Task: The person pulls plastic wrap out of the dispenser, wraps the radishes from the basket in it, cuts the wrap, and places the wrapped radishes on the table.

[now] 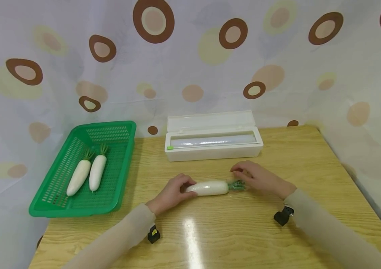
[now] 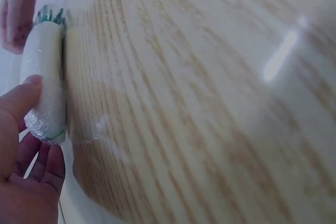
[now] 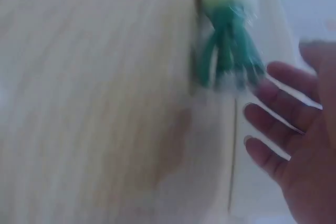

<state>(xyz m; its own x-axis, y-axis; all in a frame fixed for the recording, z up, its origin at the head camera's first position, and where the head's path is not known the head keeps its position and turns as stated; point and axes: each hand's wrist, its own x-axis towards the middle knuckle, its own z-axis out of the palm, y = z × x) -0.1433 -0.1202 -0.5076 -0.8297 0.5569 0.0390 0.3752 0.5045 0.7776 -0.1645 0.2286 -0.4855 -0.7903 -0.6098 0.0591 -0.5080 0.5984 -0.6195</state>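
A white radish (image 1: 210, 188) wrapped in clear plastic film lies crosswise on the table, its cut green stems pointing right. My left hand (image 1: 174, 192) grips its leafless end, thumb on the near side and fingers around the tip. In the left wrist view the film on the radish (image 2: 44, 72) looks shiny and crumpled near that end. My right hand (image 1: 254, 177) is beside the stem end, holding nothing. From the right wrist its fingers (image 3: 273, 124) appear spread and slightly bent, close to the film-covered green stems (image 3: 228, 51).
At the left stands a green plastic basket (image 1: 128, 160) with two unwrapped radishes (image 1: 79, 177) inside. Behind the hands is a white cling film box (image 1: 215, 152), lid raised, with a film roll (image 1: 212, 141) in it. A patterned curtain (image 1: 190, 67) hangs along the back of the wooden table (image 1: 244, 235).
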